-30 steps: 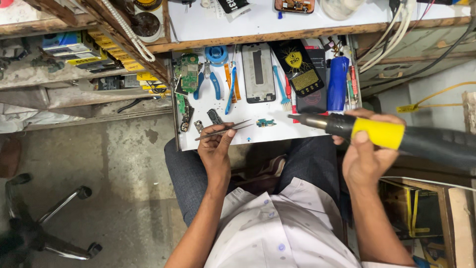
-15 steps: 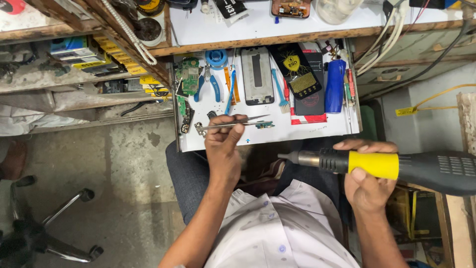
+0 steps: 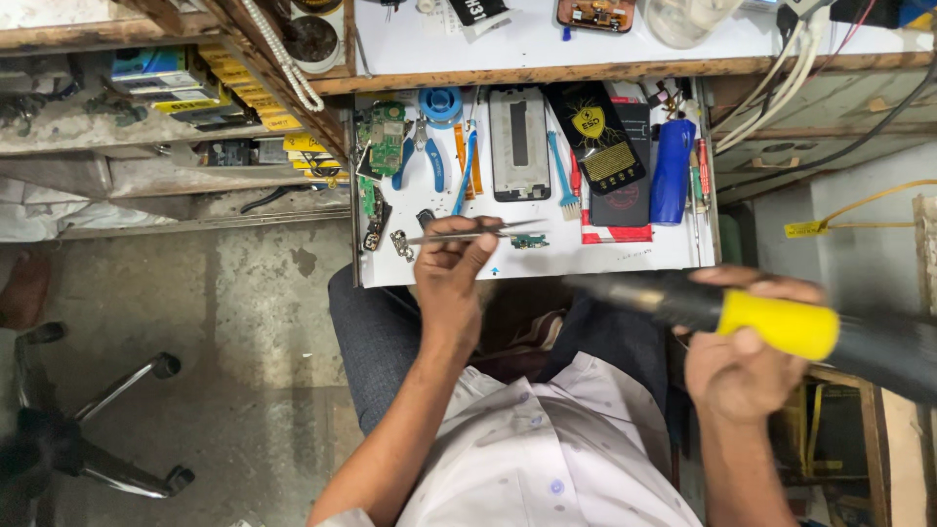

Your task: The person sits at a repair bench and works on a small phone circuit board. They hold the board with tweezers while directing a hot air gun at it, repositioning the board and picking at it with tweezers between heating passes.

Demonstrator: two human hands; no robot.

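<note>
- Left hand [image 3: 451, 276] at frame centre, fingers pinched shut on tweezers [image 3: 468, 235], tips over a small green part [image 3: 528, 241] on the white drawer tray [image 3: 625, 263].
- Right hand [image 3: 747, 363] at lower right, wrapped tight around a black-and-yellow heat gun [image 3: 742, 317], nozzle pointing left, clear of the tray.
- Step in hand, seemingly: steadying the part. Next: nozzle near, tweezers steady.

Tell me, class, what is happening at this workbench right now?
A seated person works over a white tray of phone parts and tools. The left hand holds metal tweezers above a small green component. The right hand grips a black and yellow heat-gun-like tool, blurred, beside the tray. Blue-handled pliers and a phone frame lie on the tray untouched.
</note>
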